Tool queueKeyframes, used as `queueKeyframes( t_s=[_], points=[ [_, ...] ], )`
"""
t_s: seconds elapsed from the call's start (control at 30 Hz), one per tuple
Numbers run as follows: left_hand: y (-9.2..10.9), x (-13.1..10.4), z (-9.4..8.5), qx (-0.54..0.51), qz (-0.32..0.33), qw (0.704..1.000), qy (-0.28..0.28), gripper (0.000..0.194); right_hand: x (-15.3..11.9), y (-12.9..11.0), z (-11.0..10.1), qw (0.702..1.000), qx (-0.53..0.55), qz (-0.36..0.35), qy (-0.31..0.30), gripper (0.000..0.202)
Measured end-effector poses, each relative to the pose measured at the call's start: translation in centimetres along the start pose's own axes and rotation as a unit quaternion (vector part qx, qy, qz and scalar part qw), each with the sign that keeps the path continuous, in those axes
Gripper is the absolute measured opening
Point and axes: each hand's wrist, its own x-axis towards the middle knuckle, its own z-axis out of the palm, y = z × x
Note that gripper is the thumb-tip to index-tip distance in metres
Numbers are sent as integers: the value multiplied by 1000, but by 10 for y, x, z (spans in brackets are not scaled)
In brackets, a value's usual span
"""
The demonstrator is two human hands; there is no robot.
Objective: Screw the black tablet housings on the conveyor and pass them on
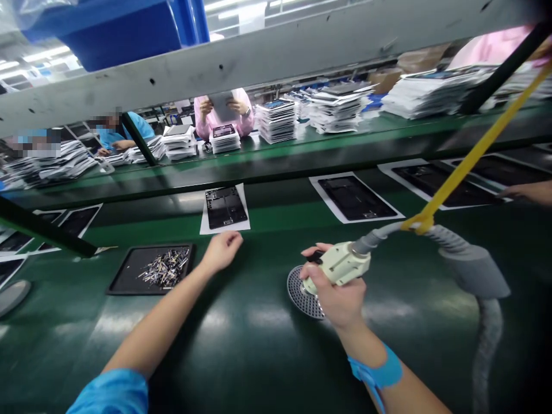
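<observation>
My right hand (338,296) is wrapped round a cream-coloured handheld tool (345,265), whose grey hose runs off to the right. Beneath the tool lies a round perforated grey disc (302,293) on the green table. My left hand (223,250) is closed, its fingers curled; what it pinches, if anything, is too small to make out. Just beyond it, a black device panel (226,208) rests on white paper (245,221). Left of my forearm is a black tray (129,270) heaped with small metallic parts (167,268).
Further black panels (356,198) on paper line the green strip. A yellow strap (487,155) holds the hose (489,339) at right. A grey beam (259,54) crosses above; a dark post (47,227) slants at left. Another person's hand (532,191) reaches in from the right.
</observation>
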Motion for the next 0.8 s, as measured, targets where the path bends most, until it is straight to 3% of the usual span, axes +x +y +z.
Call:
queueKeyframes(
  t_s=[0.13, 0.23, 0.33, 0.43, 0.63, 0.73, 0.8],
  points=[
    [28, -75, 45, -106, 42, 988, -101, 25, -4, -2, 4, 997, 61, 28, -39, 30],
    [47, -103, 56, -202, 89, 963, -154, 24, -6, -11, 8, 987, 133, 37, -81, 32],
    [65, -115, 50, -314, 119, 920, -201, 28, -3, -31, 12, 975, 183, 45, -118, 31],
    [84, -123, 36, -395, 110, 889, -204, 26, 5, -55, 18, 971, 182, 39, -151, 27],
    [107, -134, 7, -435, 79, 881, -170, 25, 15, -82, 42, 969, 143, -35, -200, 35],
    [111, -136, 0, -461, 44, 866, -190, 31, 17, -79, 52, 934, 273, -36, -227, 37],
    [113, -139, -1, -476, 20, 855, -205, 33, 19, -75, 56, 881, 389, -20, -269, 39]
  ],
)
